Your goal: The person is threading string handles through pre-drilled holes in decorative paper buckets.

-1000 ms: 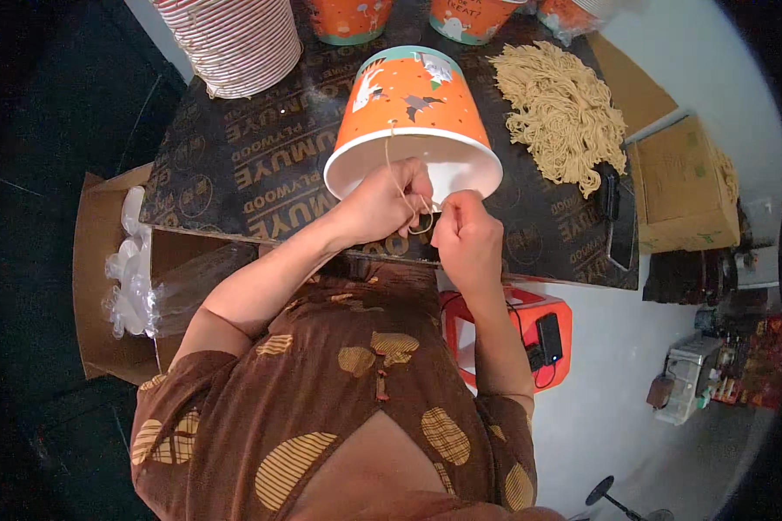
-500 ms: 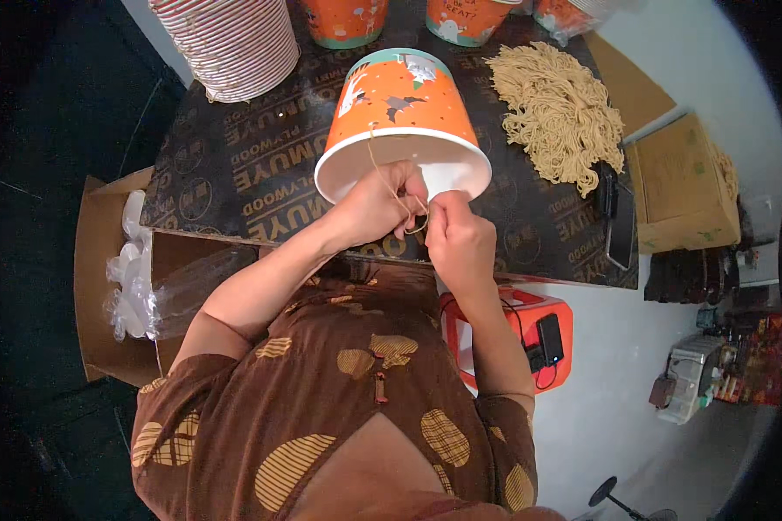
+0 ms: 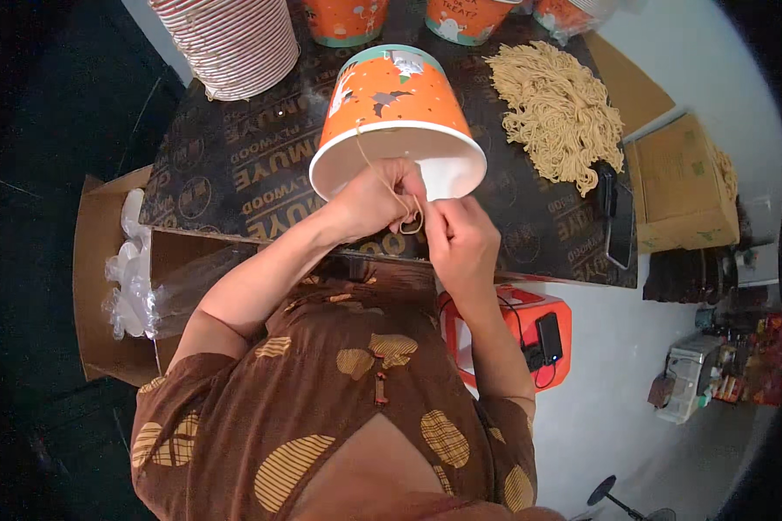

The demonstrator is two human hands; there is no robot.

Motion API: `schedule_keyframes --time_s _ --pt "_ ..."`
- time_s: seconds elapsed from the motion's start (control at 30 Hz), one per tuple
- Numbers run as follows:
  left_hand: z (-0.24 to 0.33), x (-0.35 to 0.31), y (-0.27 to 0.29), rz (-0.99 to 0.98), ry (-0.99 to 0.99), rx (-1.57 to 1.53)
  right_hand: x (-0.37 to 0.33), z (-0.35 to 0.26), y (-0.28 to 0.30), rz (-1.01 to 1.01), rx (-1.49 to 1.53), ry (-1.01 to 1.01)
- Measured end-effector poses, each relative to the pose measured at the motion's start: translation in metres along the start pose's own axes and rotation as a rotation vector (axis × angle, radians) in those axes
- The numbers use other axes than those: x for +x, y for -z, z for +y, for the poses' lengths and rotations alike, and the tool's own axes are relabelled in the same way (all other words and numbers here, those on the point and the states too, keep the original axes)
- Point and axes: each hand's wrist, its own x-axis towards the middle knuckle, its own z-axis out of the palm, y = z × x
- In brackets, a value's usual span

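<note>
An orange paper bucket [image 3: 400,100] with a bat print and white inside lies tilted on the dark table, its white-rimmed mouth toward me. From its rim a tan cord [image 3: 367,149] runs down to my hands. My left hand [image 3: 378,198], partly inside the bucket's mouth, is closed with fingertips pinching the cord, which loops below them. Close beside it on the right, my right hand [image 3: 462,243] is closed too, thumb and forefinger pinching at the cord loop; the cord's end is hidden in the fingers.
A tall stack of nested buckets [image 3: 230,43] stands at the far left, more orange buckets [image 3: 347,19] along the back. A heap of tan cords [image 3: 556,113] lies right, with a phone [image 3: 619,226] near it. Cartons [image 3: 682,187] flank the table; a red stool [image 3: 552,347] stands below right.
The bucket has tipped and shifted slightly to the left. My right hand has moved a little lower, and the cord loop between my hands has changed shape.
</note>
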Motion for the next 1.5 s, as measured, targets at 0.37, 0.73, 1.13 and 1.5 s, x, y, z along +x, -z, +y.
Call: schedule_keyframes --time_s 0.37,0.73,1.13,1.5 --pt "-0.021 -0.001 -0.004 0.036 -0.256 0.286 0.000 0.010 -0.019 0.157 0.054 -0.004" --pt "-0.015 -0.008 -0.015 0.244 -0.668 0.888 0.000 0.010 -0.019 0.095 0.051 0.015" --pt "-0.024 -0.013 -0.011 0.262 -0.738 1.111 0.004 0.007 -0.012 -0.007 0.104 -0.078" --pt "-0.029 -0.013 -0.006 0.191 -0.688 1.024 0.014 0.010 0.008 -0.278 0.244 -0.191"
